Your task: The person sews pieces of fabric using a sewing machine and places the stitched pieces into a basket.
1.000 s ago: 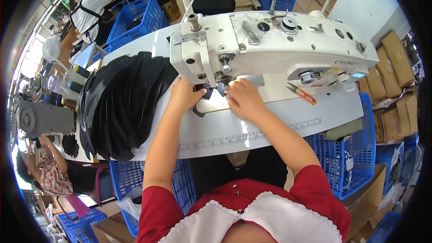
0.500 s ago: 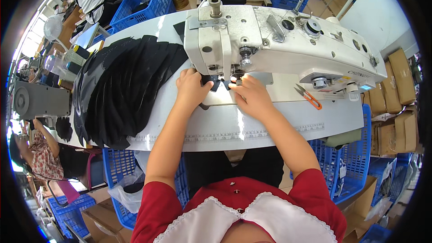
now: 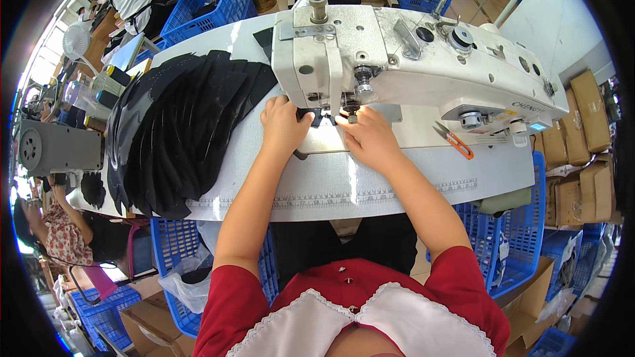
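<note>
A white industrial sewing machine (image 3: 423, 59) stands on a white worktable (image 3: 331, 185). My left hand (image 3: 283, 125) and my right hand (image 3: 368, 137) lie side by side under the machine's head, both pressing a small black fabric piece (image 3: 324, 118) flat at the needle. The piece is mostly hidden by my fingers. A fanned stack of black fabric pieces (image 3: 178, 125) lies on the table just left of my left hand.
Orange-handled snips (image 3: 455, 140) lie on the machine bed to the right. Blue plastic crates (image 3: 516, 238) stand below the table on both sides, more at the back. Cardboard boxes (image 3: 589, 119) are stacked at right. Other people work at left.
Both hands have stayed at the needle, holding the black piece. The view has shifted slightly, so the machine and the hands sit a little further right and lower in the picture.
</note>
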{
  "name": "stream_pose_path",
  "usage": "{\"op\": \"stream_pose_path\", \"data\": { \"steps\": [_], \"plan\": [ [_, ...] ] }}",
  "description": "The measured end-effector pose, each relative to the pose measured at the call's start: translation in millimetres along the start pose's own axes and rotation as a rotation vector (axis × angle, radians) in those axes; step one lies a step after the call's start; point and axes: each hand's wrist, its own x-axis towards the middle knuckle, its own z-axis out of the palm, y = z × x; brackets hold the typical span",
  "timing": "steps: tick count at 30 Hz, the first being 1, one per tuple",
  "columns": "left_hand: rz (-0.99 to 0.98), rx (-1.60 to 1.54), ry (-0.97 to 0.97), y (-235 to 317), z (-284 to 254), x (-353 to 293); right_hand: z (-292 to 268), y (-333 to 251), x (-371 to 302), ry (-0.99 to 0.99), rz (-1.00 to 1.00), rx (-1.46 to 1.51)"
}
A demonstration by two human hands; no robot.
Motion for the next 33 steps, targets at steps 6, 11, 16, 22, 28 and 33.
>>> {"op": "stream_pose_path", "data": {
  "steps": [6,11,16,22,28,33],
  "plan": [
    [0.008,-0.009,0.015,-1.1,-1.2,-1.2,1.8,-3.0,-1.5,0.004,-0.014,-0.011],
    [0.021,-0.038,-0.005,-0.9,1.4,-2.9,4.3,-5.4,-4.8,0.017,-0.004,-0.062],
    [-0.003,-0.040,-0.002,1.9,4.9,-6.6,2.8,-8.4,-4.1,0.024,-0.035,-0.084],
    [-0.024,-0.039,-0.033,1.1,5.9,-6.0,2.0,-9.5,-3.1,0.056,-0.050,-0.102],
    [-0.014,-0.047,-0.045,4.0,3.3,-5.9,6.0,-2.9,-4.2,0.083,-0.102,-0.057],
    [0.000,-0.054,-0.025,6.6,1.6,-5.5,4.8,-4.7,-2.8,0.084,-0.097,-0.061]
  ]
}}
